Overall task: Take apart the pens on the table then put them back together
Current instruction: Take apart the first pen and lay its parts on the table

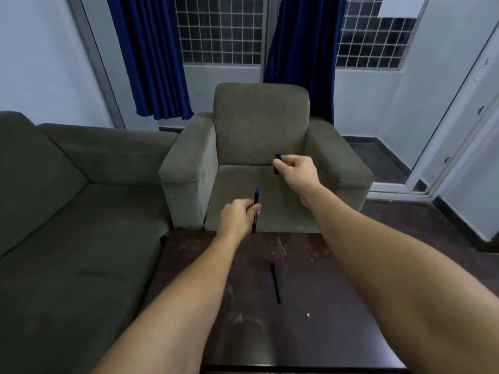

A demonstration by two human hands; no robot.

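My left hand point(237, 215) grips a dark pen body point(255, 201) upright above the far edge of the table, its blue tip pointing up. My right hand point(297, 168) is raised higher and to the right, pinching a dark blue pen cap point(276, 164) between thumb and fingers. The two parts are held apart. A second dark pen point(276, 283) lies on the dark wooden table point(243, 306) between my forearms, pointing roughly away from me.
A grey armchair point(259, 125) stands right behind the table. A grey sofa point(67, 211) runs along the left. Blue curtains point(151, 55) and a barred window are at the back, a glass door at the right.
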